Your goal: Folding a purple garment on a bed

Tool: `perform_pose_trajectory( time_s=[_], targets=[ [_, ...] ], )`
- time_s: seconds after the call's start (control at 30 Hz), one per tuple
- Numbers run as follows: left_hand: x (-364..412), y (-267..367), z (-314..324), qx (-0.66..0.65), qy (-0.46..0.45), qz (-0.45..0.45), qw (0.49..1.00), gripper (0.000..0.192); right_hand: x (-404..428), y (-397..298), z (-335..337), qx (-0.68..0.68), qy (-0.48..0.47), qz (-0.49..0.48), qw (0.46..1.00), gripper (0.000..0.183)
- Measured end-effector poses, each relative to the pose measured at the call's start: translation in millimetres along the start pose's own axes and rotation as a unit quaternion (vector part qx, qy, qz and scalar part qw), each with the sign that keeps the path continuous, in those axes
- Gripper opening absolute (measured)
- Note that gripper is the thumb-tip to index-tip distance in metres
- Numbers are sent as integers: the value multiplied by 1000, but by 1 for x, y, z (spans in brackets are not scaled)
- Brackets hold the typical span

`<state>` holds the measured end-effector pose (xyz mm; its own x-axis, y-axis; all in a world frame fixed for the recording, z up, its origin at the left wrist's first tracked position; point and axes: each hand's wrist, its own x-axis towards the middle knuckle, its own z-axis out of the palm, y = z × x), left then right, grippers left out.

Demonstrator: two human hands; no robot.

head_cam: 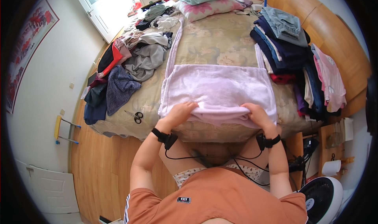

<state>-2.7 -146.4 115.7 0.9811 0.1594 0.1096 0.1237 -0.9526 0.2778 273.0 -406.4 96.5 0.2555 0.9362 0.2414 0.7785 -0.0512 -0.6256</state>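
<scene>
A pale lilac plush garment (218,82) lies folded into a broad rectangle at the near edge of the bed (206,46). My left hand (183,110) grips its near edge on the left side, the thumb and fingertips closed on the fabric. My right hand (255,111) holds the same edge farther right. Between them the edge is bunched into a thick roll. Two narrow lilac strips stretch away over the bedcover, a long one (175,44) at the left and a shorter one (260,55) at the right. Both wrists wear black straps with cables.
Scissors (136,116) lie on the bedcover left of the lilac garment. Loose clothes (146,61) are heaped along the bed's left side. Stacked folded clothes (283,46) and a pink garment (330,76) lie at the right. A pillow (206,10) is at the far end; a fan (320,200) stands lower right.
</scene>
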Motion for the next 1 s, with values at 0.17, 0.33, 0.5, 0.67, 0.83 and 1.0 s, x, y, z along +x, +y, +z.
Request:
perform_pose_trajectory(
  time_s=[0.17, 0.33, 0.5, 0.67, 0.83, 1.0],
  targets=[
    [35, 14, -31, 44, -50, 40, 997, 57, 35, -15, -33, -7, -73, 89, 993, 17],
    [44, 35, 25, 232, 68, 300, 923, 57, 22, -16, -21, -91, -125, 22, 988, 21],
    [25, 48, 34, 159, 140, 266, 940, 53, -19, -41, 10, -107, -6, -8, 994, 39],
    [42, 63, 35, 153, 122, 245, 949, 51, -40, -29, 32, -180, 95, -62, 977, 54],
    [67, 47, 25, 73, 34, 166, 983, 33, -60, -15, 12, -226, 112, 24, 967, 49],
    [101, 35, -21, -145, -81, 29, 986, 23, -62, 34, -54, -194, 116, 168, 960, 31]
  ],
)
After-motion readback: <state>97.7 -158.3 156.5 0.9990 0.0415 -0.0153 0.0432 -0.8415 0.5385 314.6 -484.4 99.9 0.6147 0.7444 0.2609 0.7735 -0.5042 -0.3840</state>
